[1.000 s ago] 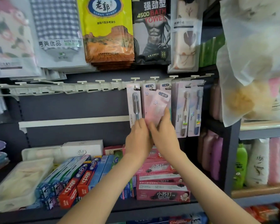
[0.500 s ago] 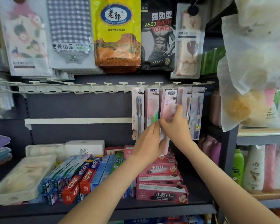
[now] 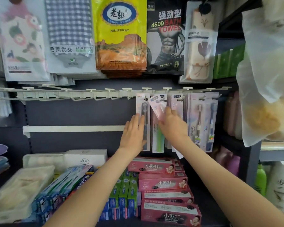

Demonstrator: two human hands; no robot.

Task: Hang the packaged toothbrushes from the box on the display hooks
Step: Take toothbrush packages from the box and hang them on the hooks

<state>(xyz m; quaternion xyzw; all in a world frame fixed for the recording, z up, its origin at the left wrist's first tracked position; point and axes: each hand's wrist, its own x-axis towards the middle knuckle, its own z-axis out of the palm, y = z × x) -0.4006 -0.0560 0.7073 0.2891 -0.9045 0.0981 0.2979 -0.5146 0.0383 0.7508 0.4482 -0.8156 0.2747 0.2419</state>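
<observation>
Risk, head view: the pink toothbrush pack [image 3: 157, 107], gripped by the right hand [image 3: 172, 123], sits tilted just below the hook rail [image 3: 88, 94], so its hang hole may miss the hook and the pack could drop. The left hand [image 3: 134, 133], fingers straight, presses flat on the grey toothbrush pack [image 3: 143, 112] hanging below the same rail; a sideways push could unhook it.

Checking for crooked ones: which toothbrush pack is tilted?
The pink pack gripped by the right hand, in front of the green-brush pack; the others hang straight down.
</observation>
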